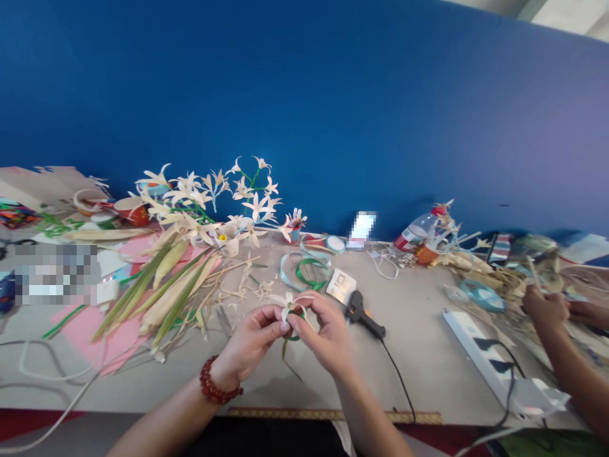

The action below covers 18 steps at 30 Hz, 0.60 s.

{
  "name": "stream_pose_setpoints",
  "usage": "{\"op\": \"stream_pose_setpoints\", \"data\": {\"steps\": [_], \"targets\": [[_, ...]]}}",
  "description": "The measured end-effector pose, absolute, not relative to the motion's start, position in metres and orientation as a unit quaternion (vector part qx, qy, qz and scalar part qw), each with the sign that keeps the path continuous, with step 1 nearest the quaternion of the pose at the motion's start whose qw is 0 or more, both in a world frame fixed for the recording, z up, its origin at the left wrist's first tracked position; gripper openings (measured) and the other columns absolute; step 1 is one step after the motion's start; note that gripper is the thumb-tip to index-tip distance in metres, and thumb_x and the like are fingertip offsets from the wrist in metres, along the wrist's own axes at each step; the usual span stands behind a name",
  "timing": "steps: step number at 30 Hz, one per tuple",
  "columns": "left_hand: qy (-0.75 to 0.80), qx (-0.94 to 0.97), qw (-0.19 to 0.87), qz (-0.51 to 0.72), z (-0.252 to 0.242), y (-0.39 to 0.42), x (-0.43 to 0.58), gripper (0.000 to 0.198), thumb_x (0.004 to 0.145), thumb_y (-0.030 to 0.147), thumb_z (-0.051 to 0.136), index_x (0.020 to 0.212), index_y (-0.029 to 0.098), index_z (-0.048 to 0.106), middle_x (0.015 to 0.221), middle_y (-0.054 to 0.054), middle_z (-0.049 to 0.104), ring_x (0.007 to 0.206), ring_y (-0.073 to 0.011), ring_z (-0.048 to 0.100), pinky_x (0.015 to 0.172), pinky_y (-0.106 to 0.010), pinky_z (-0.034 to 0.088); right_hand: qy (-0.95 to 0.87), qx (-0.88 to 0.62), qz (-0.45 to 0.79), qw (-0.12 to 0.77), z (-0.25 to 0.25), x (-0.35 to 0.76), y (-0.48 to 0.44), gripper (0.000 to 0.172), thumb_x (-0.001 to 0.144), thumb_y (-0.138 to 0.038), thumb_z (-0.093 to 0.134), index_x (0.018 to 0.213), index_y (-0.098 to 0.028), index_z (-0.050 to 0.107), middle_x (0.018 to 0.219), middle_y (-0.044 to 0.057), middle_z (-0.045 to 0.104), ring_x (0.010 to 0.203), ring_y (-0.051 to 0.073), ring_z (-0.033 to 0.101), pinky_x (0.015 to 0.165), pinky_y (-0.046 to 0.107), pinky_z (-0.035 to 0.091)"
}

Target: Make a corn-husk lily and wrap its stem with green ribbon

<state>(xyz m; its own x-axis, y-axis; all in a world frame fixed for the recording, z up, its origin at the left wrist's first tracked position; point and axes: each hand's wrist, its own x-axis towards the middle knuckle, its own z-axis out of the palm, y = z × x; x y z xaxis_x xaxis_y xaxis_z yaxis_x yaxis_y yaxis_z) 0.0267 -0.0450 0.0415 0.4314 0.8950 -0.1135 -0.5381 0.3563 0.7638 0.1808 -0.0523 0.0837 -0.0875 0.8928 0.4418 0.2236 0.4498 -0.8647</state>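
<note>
Between my two hands, over the front middle of the table, is a small white handmade flower (289, 306) with pointed petals. My left hand (259, 330) pinches it from the left, a red bead bracelet round that wrist. My right hand (326, 327) has its thumb and fingers closed round the flower's other side. Green ribbon or stem shows between the fingers, and a thin stalk hangs below. Just right of my right hand lies a black glue gun (364, 317). Behind my hands are a green ribbon roll (311, 273) and dried corn husks (176, 292) to the left.
Finished white flowers (204, 197) stand along the blue wall. Pink paper (95, 336) lies under the husks. A white power strip (480, 355) with cords sits right, near a co-worker's hands (547, 308). A plastic bottle (416, 231) and a lit phone (362, 230) are at the back.
</note>
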Motion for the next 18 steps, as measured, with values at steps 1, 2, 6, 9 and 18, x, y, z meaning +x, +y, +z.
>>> {"op": "stream_pose_setpoints", "data": {"steps": [1,2,6,9,18], "targets": [[0.274,0.333,0.775,0.462,0.042,-0.045,0.027,0.013,0.071,0.023,0.081,0.071,0.016,0.071,0.070,-0.001,0.064,0.069,-0.0120,0.055,0.071,-0.023,0.044,-0.668,-0.420,0.310,0.530,0.084,0.181,-0.052,0.008,0.081,-0.021,0.065,0.074,-0.019,0.061,0.076,0.002,0.061,0.072,0.017,0.058,0.068,0.029,0.047],[0.279,0.334,0.771,0.464,0.042,-0.045,0.027,0.014,0.070,0.023,0.082,0.070,0.015,0.070,0.069,-0.001,0.065,0.068,-0.0120,0.055,0.070,-0.023,0.044,-0.670,-0.421,0.306,0.530,0.084,0.181,-0.051,0.008,0.081,-0.021,0.065,0.074,-0.019,0.061,0.076,0.002,0.062,0.072,0.017,0.059,0.068,0.029,0.047],[0.295,0.344,0.752,0.479,0.043,-0.045,0.027,0.016,0.068,0.024,0.084,0.071,0.016,0.070,0.071,-0.001,0.066,0.068,-0.0125,0.057,0.070,-0.023,0.046,-0.667,-0.422,0.308,0.531,0.082,0.183,-0.049,0.006,0.078,-0.019,0.065,0.074,-0.020,0.061,0.075,0.002,0.062,0.074,0.018,0.060,0.069,0.030,0.048],[0.303,0.364,0.730,0.492,0.043,-0.045,0.028,0.014,0.069,0.023,0.082,0.071,0.017,0.070,0.073,-0.001,0.067,0.070,-0.0125,0.057,0.071,-0.023,0.047,-0.661,-0.424,0.318,0.532,0.078,0.183,-0.048,0.005,0.077,-0.019,0.064,0.074,-0.020,0.060,0.074,0.002,0.061,0.071,0.018,0.059,0.068,0.030,0.047],[0.316,0.377,0.699,0.519,0.041,-0.043,0.030,0.014,0.069,0.023,0.082,0.069,0.017,0.068,0.072,0.000,0.066,0.070,-0.0121,0.058,0.070,-0.022,0.049,-0.637,-0.430,0.220,0.602,0.062,0.179,-0.051,0.016,0.079,-0.018,0.068,0.079,-0.022,0.052,0.083,0.002,0.056,0.080,0.019,0.058,0.073,0.033,0.048]]}}
